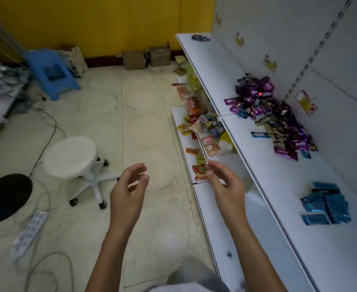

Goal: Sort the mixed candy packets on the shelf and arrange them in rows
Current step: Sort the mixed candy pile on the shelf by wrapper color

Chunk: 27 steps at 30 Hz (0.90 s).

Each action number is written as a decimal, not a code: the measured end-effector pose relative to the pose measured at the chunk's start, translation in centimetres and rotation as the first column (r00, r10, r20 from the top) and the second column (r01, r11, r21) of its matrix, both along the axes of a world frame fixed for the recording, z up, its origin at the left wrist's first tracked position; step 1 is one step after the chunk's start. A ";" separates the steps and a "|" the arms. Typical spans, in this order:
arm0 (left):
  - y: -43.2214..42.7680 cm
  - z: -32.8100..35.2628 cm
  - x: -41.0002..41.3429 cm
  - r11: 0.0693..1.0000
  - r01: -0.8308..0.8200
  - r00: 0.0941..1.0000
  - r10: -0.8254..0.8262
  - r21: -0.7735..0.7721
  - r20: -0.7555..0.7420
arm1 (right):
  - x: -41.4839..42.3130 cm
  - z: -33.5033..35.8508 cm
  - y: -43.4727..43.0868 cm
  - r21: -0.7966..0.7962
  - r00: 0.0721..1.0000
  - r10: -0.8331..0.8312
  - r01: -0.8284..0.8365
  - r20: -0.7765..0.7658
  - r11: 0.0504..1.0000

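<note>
A mixed heap of candy packets (272, 114), mostly purple with some gold and blue, lies on the white shelf (278, 178) at the right. A single blue packet (260, 135) lies just left of the heap. Nearer to me sits a small group of blue packets (326, 204). My left hand (129, 192) hovers over the floor, fingers loosely curled, holding nothing. My right hand (226, 186) hangs in front of the lower shelf edge with relaxed fingers, also holding nothing. Both hands are left of the shelf top and apart from the candy.
A lower shelf (215, 218) carries assorted snack bags (207, 127). A white wheeled stool (72, 157), a black round seat (4, 197), a power strip (31, 232) with cables and a blue plastic stool (51, 72) stand on the tiled floor.
</note>
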<state>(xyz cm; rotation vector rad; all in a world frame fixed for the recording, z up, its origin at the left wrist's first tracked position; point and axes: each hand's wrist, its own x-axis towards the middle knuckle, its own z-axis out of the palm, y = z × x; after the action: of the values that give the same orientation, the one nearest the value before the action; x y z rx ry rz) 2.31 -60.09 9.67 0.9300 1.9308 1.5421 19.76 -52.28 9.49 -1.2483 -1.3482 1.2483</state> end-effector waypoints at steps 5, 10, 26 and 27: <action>2.6 -0.5 -3.1 0.997 -0.076 0.997 0.077 -0.020 0.021 | -3.3 -0.6 4.5 -0.015 0.999 0.033 -0.033 0.002 0.999; 8.9 -1.1 -6.5 0.993 -0.114 0.993 0.115 -0.029 0.010 | -5.8 -1.2 11.0 -0.018 0.999 0.039 -0.038 0.007 0.999; 32.1 -1.0 -15.1 0.989 0.147 0.989 -0.147 0.021 -0.003 | -10.4 -0.4 28.9 0.008 0.962 -0.274 0.274 -0.014 0.962; 33.9 -0.9 -15.8 0.981 0.193 0.981 -0.193 0.028 -0.002 | -11.0 -0.5 29.9 0.017 0.948 -0.317 0.317 -0.017 0.948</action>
<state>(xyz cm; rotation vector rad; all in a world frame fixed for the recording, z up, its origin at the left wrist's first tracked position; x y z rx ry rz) -13.50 -26.19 8.74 1.0939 1.7642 1.4598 8.80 -22.41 8.99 -1.3769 -1.0935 1.0130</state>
